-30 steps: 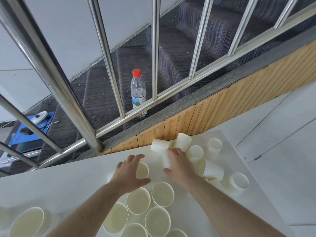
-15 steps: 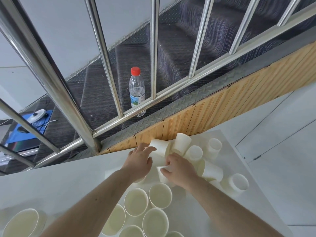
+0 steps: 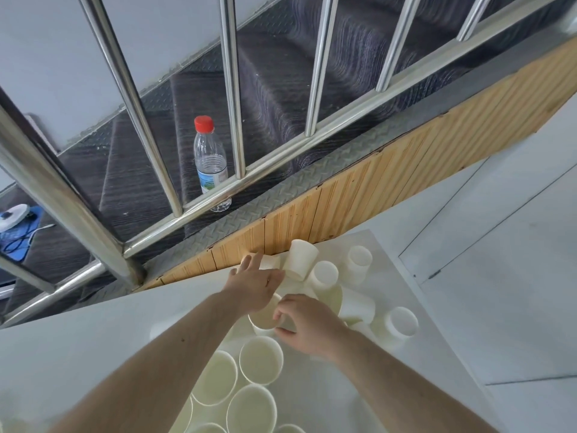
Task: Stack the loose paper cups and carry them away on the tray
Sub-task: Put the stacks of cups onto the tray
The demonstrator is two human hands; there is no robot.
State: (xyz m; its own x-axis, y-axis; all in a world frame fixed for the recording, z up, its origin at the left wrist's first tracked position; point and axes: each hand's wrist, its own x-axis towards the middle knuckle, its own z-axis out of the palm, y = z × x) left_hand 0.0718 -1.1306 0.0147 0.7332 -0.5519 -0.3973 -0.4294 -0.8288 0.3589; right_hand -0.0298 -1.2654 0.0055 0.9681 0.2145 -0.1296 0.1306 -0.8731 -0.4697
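Right hand [image 3: 307, 328] pinched rim of upright cup [image 3: 263, 317] at frame centre; left hand [image 3: 254, 284] flat, fingers straight, reaching tipped cup [image 3: 271, 263] at desk [image 3: 78, 348] back edge. Best gripped by wall, not rim, then nested straight. Tray unseen.

Taking the wooden panel [image 3: 359, 210] as my landmark: it walls off the table's [image 3: 62, 348] far edge, so I see no way through there. Right against it, tipped and upturned paper cups [image 3: 324, 275] crowd the surface, with my left hand [image 3: 254, 284] reaching among them. Nearer me than the panel, upright cups [image 3: 260, 359] stand rim to rim beside my right hand [image 3: 307, 325]. Left of the panel's cup cluster the tabletop lies bare
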